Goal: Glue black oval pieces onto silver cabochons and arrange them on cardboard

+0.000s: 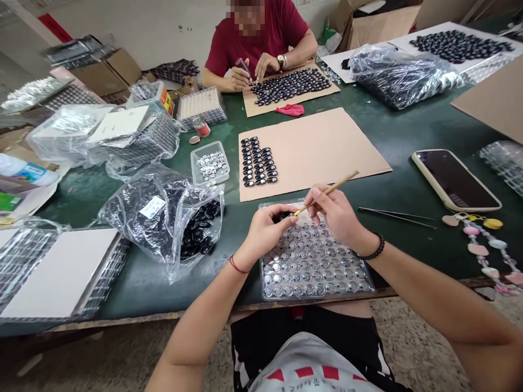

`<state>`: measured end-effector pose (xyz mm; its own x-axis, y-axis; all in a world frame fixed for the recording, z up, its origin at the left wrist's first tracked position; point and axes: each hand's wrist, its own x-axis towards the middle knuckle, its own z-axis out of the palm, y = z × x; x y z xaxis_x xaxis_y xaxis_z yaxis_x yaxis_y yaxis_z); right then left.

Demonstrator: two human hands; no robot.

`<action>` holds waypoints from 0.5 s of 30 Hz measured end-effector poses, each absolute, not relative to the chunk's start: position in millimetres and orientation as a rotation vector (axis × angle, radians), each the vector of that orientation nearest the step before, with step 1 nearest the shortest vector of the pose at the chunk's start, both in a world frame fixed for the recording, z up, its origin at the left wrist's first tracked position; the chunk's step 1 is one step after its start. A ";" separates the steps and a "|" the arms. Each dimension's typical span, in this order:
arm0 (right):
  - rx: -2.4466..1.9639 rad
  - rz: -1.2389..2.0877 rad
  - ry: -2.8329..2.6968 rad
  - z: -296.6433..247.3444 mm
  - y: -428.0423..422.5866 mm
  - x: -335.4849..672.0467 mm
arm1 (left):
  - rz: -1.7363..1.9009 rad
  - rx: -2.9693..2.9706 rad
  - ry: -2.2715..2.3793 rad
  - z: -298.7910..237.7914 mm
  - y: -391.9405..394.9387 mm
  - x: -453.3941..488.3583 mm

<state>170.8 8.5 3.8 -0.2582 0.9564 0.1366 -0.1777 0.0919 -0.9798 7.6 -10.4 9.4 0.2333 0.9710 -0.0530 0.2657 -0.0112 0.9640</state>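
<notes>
Black piece (287,215) sits in the person's left hand (267,226), over the far edge of the tray (318,298), mostly hidden by fingers. Green table (390,136) under the tray and all the rest. Co-worker (259,51) across from me, dark red top, well beyond the tray, one hand round a dark-handled tool (244,68) at a board (249,109) packed with small black parts. Cardboard (322,147) just beyond the tray, three columns of black parts (259,163) along its left side, rest bare. Plastic bag (159,223) left of the tray, mouth facing it, loose black parts showing inside. Tray itself: clear, rows of round cells, at the table's near edge. Left hand nearly closed, thumb and fingertips pinching the piece; red cord at the wrist. Right hand (333,212) also over the tray's far part, fingers closed round a stick (335,186). Phone (457,179) lies flat, right of the tray, screen dark. Bead strand (478,249) also right of it. Tub (212,181) beyond the tray, leftward, silver bits inside. Tweezers (370,210) near the tray, right side. Stick slants, yellow tip at the left fingertips; can't tell if it touches the piece.
</notes>
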 end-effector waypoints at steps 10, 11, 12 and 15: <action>-0.858 1.555 -1.179 2.0 19.9 173.3 | 0.900 1.118 1.189 16.0 -11.3 10.2; -0.899 1.527 -1.248 2.1 18.2 171.7 | 0.907 1.107 1.169 15.8 -11.3 10.6; -0.937 1.494 -1.318 2.2 16.5 170.1 | 0.916 1.105 1.149 15.2 -11.4 11.0; -1.030 1.335 -1.513 2.1 12.0 165.9 | 0.948 1.123 1.104 11.3 -11.6 12.8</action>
